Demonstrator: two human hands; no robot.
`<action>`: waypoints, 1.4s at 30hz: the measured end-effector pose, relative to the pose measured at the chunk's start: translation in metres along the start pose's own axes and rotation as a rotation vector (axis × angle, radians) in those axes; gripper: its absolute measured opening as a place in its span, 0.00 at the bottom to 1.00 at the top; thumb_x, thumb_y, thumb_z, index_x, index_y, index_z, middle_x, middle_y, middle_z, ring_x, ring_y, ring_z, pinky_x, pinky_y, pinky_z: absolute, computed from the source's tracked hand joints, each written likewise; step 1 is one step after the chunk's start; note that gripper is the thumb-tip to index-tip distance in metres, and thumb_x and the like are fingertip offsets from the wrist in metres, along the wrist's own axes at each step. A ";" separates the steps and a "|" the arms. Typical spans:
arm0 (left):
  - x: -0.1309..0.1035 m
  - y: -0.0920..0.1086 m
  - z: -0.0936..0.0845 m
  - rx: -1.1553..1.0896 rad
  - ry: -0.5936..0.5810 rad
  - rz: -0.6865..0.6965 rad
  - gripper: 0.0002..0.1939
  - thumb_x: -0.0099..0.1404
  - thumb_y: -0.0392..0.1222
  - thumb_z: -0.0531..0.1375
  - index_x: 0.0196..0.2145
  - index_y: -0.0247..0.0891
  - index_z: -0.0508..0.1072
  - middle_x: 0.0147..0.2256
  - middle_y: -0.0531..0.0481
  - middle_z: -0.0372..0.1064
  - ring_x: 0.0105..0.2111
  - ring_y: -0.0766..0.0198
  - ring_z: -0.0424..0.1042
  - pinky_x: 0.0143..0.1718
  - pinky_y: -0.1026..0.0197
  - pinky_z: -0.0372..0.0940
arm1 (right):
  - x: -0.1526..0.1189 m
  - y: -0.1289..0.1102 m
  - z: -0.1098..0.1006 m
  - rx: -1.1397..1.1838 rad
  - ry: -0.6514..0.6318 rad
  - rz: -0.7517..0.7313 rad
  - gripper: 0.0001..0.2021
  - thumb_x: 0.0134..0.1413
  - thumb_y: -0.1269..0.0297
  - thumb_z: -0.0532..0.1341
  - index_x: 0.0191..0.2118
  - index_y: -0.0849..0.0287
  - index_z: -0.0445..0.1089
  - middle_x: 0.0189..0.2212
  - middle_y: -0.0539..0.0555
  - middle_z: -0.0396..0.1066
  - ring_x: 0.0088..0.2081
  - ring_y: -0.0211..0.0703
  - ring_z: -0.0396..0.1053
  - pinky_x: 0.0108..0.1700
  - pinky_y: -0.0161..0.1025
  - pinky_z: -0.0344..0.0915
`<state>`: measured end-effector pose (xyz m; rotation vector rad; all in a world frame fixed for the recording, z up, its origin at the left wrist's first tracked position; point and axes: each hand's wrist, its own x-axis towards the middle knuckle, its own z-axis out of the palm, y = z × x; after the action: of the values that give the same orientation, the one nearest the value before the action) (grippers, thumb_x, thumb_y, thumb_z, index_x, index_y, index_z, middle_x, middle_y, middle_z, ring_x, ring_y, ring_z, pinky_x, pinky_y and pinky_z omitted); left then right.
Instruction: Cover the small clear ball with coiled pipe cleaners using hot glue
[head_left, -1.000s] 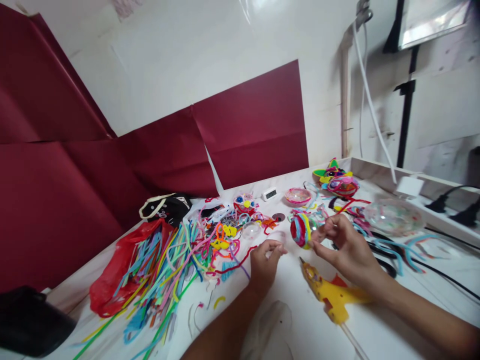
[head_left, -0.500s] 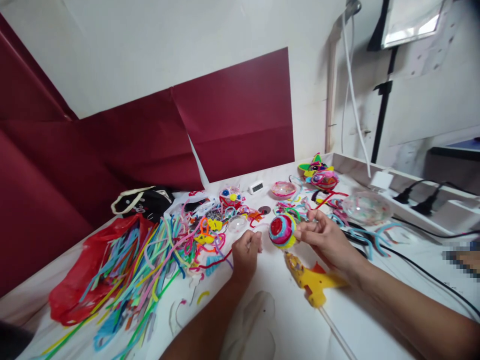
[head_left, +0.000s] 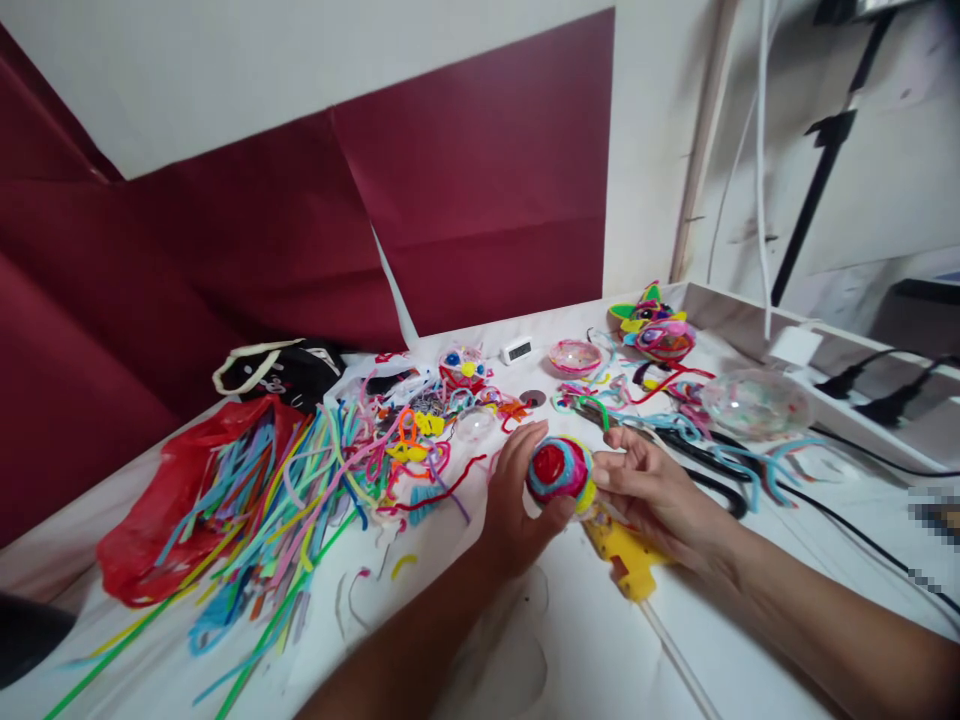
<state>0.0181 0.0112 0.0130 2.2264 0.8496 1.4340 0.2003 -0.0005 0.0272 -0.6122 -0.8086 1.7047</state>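
Note:
A ball wound in red, blue, pink and yellow strands (head_left: 560, 468) is held above the white table. My left hand (head_left: 517, 500) wraps round its left side, thumb below and fingers above. At the ball's right edge, my right hand (head_left: 649, 485) has its fingers pinched together, with a green strand (head_left: 598, 408) rising by the fingertips. Below my right hand a yellow glue gun (head_left: 628, 560) lies on the table, its nozzle hidden behind the ball and hand.
Loose colourful pipe cleaners (head_left: 300, 510) spill from a red bag (head_left: 161, 520) on the left. Behind stand a small white clock (head_left: 516, 351) and a pink-rimmed bowl (head_left: 575, 358). Scissors with black handles (head_left: 712, 470), a clear dome (head_left: 757, 403) and black cables (head_left: 885, 530) are at right.
My left hand has opened from a fist, moved right and taken hold of the ball. The ball has shifted slightly left against it. The camera view has tilted down a little.

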 end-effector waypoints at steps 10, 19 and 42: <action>-0.004 -0.002 0.006 -0.168 -0.062 -0.113 0.32 0.63 0.57 0.60 0.59 0.39 0.64 0.57 0.39 0.65 0.58 0.48 0.64 0.60 0.50 0.58 | -0.002 0.002 0.000 0.048 0.016 0.072 0.29 0.34 0.70 0.76 0.36 0.52 0.55 0.21 0.43 0.73 0.22 0.34 0.70 0.25 0.28 0.66; 0.002 -0.003 0.017 -0.573 -0.112 -0.503 0.44 0.51 0.68 0.64 0.56 0.35 0.67 0.50 0.37 0.72 0.49 0.46 0.72 0.45 0.53 0.68 | 0.004 -0.016 -0.007 0.074 0.086 -0.147 0.27 0.33 0.72 0.76 0.35 0.54 0.59 0.24 0.45 0.75 0.24 0.34 0.72 0.30 0.31 0.71; 0.005 0.033 0.014 -0.686 -0.101 -0.823 0.21 0.54 0.57 0.67 0.28 0.32 0.76 0.24 0.45 0.76 0.17 0.69 0.65 0.20 0.65 0.50 | 0.003 -0.027 -0.005 0.164 0.077 -0.214 0.26 0.36 0.75 0.74 0.37 0.53 0.60 0.25 0.44 0.73 0.25 0.36 0.72 0.31 0.34 0.71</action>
<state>0.0426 -0.0101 0.0302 1.2037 0.8999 0.9770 0.2192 0.0077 0.0448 -0.4587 -0.6478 1.5252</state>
